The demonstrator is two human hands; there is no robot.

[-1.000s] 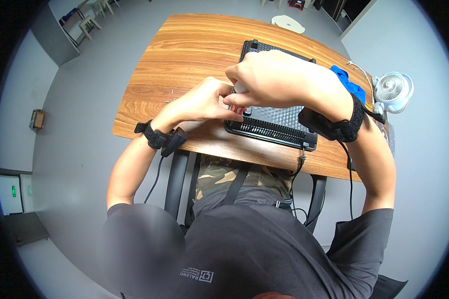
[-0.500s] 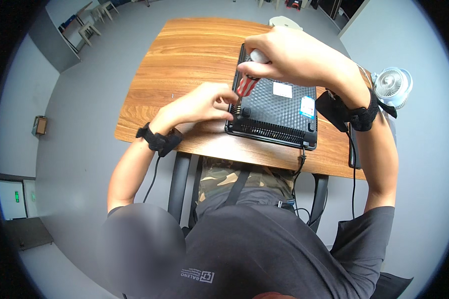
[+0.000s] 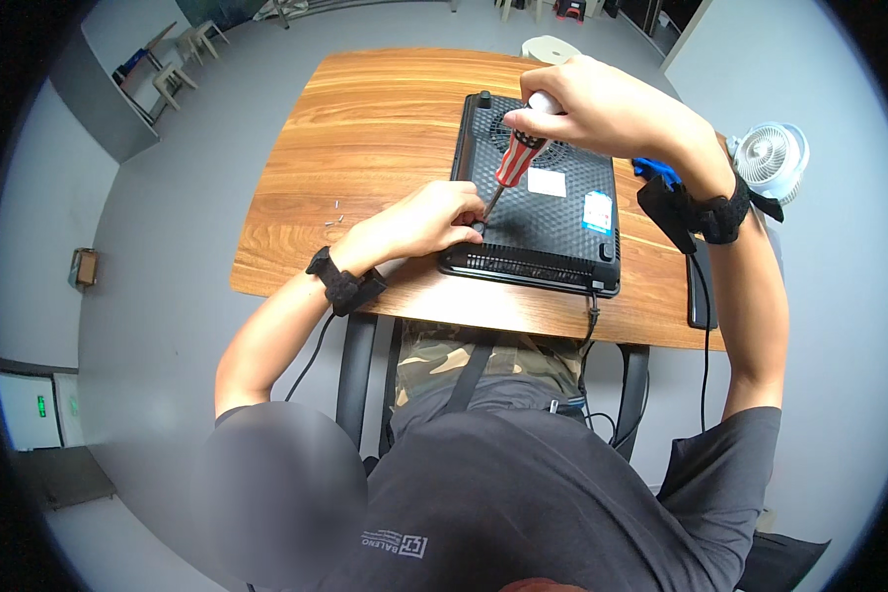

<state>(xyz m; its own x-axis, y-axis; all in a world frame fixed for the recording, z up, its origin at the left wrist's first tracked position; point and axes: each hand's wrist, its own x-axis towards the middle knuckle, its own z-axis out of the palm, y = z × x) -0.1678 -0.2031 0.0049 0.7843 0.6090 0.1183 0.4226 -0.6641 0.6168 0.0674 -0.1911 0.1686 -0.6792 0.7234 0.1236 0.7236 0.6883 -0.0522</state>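
Note:
My right hand (image 3: pixel 597 104) is closed round a screwdriver (image 3: pixel 519 158) with a striped red-and-white handle and a pale end cap. Its metal shaft slants down toward the near left part of a flat black device (image 3: pixel 553 219), which lies on the table with a fan grille, rubber feet and labels facing up. Beside the screwdriver's tip is my left hand (image 3: pixel 434 219), its fingers bent together over the device's left edge. What those fingers pinch, if anything, is hidden. Small screws (image 3: pixel 330 223) lie on the table left of my left wrist.
The wooden table (image 3: pixel 365 109) carries a dark flat object (image 3: pixel 701 291) at its right side and something blue (image 3: pixel 656 170) behind my right wrist. A white fan (image 3: pixel 770 160) stands at the right. A black cable (image 3: pixel 593 311) hangs from the device's near edge.
My left hand has moved right, its fingers drawing together by the screwdriver's tip. The screwdriver and right hand have shifted right and now show more shaft. Screws at the left are more visible.

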